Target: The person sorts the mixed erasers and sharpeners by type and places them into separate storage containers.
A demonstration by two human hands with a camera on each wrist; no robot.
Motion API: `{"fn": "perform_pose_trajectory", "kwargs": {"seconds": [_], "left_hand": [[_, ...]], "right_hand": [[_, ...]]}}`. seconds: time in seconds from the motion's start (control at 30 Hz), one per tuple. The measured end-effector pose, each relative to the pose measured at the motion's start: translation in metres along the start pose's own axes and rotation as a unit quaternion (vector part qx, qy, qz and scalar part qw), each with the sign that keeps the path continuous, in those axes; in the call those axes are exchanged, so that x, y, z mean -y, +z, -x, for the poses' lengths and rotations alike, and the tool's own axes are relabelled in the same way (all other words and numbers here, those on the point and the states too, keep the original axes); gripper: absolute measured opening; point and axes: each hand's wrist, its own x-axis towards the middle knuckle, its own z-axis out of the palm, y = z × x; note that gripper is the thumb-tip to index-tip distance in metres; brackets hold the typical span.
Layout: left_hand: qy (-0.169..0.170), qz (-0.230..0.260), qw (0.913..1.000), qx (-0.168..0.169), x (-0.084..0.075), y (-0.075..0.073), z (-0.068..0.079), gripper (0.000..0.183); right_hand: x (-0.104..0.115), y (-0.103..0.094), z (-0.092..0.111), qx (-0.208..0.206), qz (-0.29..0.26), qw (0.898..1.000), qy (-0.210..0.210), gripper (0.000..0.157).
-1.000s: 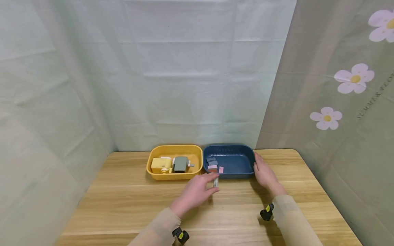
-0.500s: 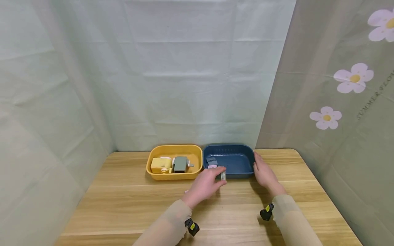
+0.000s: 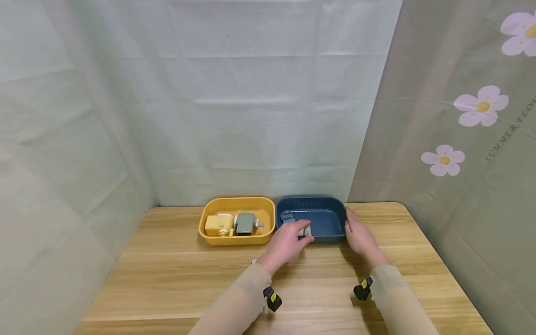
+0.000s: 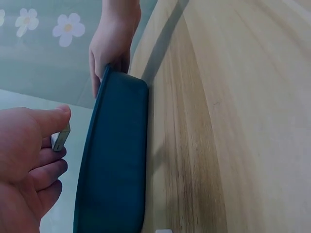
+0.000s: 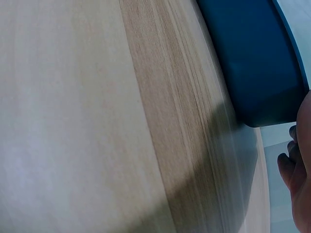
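Observation:
My left hand [image 3: 286, 244] pinches a small pale grey-green rectangular block [image 4: 60, 138] between thumb and fingers. In the head view it is over the near rim of the blue basket [image 3: 331, 239]. Inside this basket, small blue-grey blocks [image 3: 287, 217] lie at the left; my fingers hide part of the contents. My right hand [image 3: 361, 236] holds the basket's right end at the rim, its fingers outside the wall in the right wrist view.
A yellow basket [image 3: 264, 239] stands against the blue one's left side. In it lie a yellow device [image 3: 218, 225] and a grey-green device [image 3: 245, 223], resembling crank pencil sharpeners. A small pale piece [image 3: 253, 261] lies on the wooden table [image 3: 167, 274] beside my left wrist.
My left hand has moved right and a little farther away, carrying the pinched block from the blue basket's front left to over its near side. My right hand has stayed in place.

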Motion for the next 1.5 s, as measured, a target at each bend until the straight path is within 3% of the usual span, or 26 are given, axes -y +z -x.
{"fn": "perform_pose_trajectory", "kwargs": {"seconds": [0.4, 0.53, 0.83, 1.17, 1.5], "left_hand": [[-0.028, 0.031, 0.9988, 0.023, 0.0, 0.004, -0.022, 0.056], [-0.036, 0.013, 0.9992, 0.012, -0.001, 0.006, -0.03, 0.053], [-0.096, 0.009, 0.9952, 0.02, 0.001, 0.01, -0.049, 0.048], [-0.109, -0.064, 0.991, 0.045, 0.004, 0.017, -0.056, 0.046], [-0.114, -0.061, 0.9903, 0.052, 0.004, 0.023, -0.06, 0.045]], "right_hand": [[0.003, -0.001, 0.001, 0.005, 0.006, 1.0, 0.001, 0.056], [0.003, -0.002, 0.002, 0.003, 0.006, 1.0, 0.004, 0.056], [0.002, -0.002, 0.0, 0.001, -0.007, 1.0, 0.005, 0.057], [0.0, 0.001, 0.001, -0.004, -0.007, 1.0, 0.004, 0.057], [-0.001, 0.001, 0.0, -0.001, -0.013, 1.0, 0.004, 0.058]]}}
